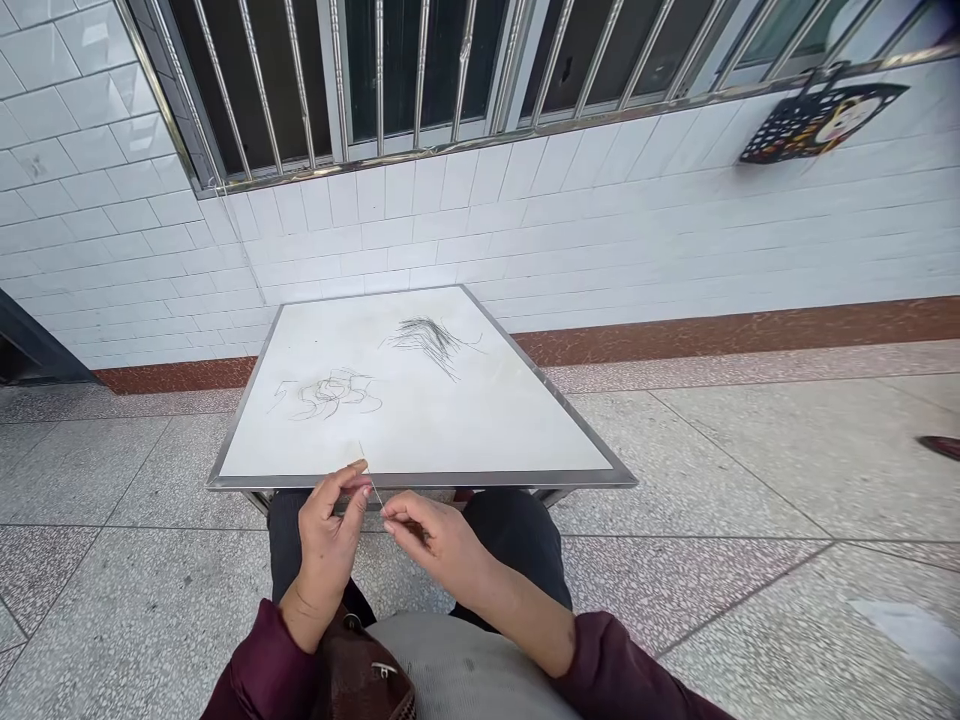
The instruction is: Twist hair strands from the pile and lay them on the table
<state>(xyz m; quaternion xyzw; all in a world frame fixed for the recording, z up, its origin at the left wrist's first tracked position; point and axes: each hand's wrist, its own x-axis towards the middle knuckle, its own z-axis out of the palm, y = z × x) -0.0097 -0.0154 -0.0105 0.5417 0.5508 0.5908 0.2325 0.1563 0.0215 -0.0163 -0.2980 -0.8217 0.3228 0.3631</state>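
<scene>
A thin, wire-like strand (pixel 377 495) runs at a slant between my hands, just in front of the table's near edge. My right hand (pixel 442 540) pinches its lower end between thumb and forefinger. The fingertips of my left hand (pixel 334 530) close around the strand higher up, and its free tip points over the white table (pixel 487 430). A loose heap of curled, tangled strands (pixel 330 393) lies on the table's left side. Farther back, a denser pile of straighter dark strands (pixel 431 338) lies right of centre.
A metal edge frames the table, and my knees are under its near side. Behind it stands a white tiled wall (pixel 420 235) with a barred window (pixel 420 70). A patterned bag (pixel 821 122) hangs from the bars at right. Part of a shoe (pixel 941 446) shows at far right.
</scene>
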